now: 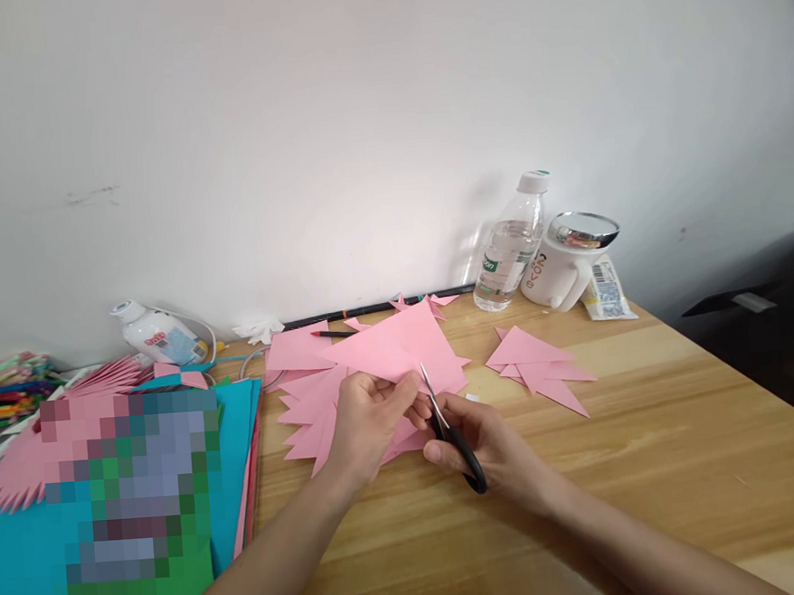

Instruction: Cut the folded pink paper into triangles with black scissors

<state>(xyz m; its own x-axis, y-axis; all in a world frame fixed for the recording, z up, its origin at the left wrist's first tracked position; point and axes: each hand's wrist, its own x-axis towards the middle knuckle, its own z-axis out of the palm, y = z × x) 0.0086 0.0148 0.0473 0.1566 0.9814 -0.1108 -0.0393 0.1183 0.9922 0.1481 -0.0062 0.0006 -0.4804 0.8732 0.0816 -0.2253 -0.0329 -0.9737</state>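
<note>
My left hand (371,417) pinches the near edge of a pink sheet of paper (400,343), holding it above the table. In my right hand (481,437) is a pair of scissors (460,447) with black handles, its blades lying at the sheet's lower edge beside my left fingertips. Whether the blades are parted is hard to make out. Beneath and to the left of the sheet lie several pointed pink paper pieces (310,421), partly hidden by it and by my hand. More pink triangles (534,365) lie to the right.
A water bottle (508,244), a white mug (558,268) and a small packet (606,290) stand along the wall. At left are coloured sheets (239,472), a fringed pink paper shape (28,459), a white bottle (161,334) and several pens (2,398). A pencil (335,333) lies behind the sheet.
</note>
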